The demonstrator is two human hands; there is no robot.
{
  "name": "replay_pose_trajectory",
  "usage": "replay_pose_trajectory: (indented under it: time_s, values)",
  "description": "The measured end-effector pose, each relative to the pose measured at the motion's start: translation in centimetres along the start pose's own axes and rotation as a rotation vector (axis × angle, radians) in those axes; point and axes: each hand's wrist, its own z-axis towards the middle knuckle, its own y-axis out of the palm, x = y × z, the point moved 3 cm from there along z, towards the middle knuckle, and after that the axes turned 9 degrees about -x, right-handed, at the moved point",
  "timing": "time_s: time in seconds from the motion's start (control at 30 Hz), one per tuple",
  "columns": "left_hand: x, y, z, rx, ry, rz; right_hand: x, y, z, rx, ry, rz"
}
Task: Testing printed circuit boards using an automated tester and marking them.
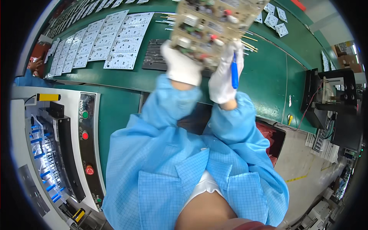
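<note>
green bench [268, 76] is lying below; board [209, 23] is being gripped and inspected by left hand [180, 63] and right hand [226, 74], pen [234, 71] pinched; steady turning is likely needed next.

A green bench [268, 76] is running across the top, white panels [111, 42] lying along its far left edge. A grey machine [57, 145] is standing at left. Grey floor [299, 161] is showing at right.
</note>
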Motion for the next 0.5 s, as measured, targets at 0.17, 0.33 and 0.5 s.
replay_pose_trajectory:
  time_s: [0.17, 0.33, 0.5]
  values:
    - [2.4, -1.9, 0.7, -0.157, 0.636, 0.185, 0.2, -3.9, 5.4, -0.148, 0.025, -0.231]
    - [11.9, 4.2, -0.9, -0.485, 0.968, 1.182, -1.1, -3.9, 7.6, -0.759, -0.38, -0.783]
    - [8.7, 4.9, -1.1, -1.099, 1.078, 2.411, -0.7, -2.9, 5.6, -0.978, -0.484, -0.858]
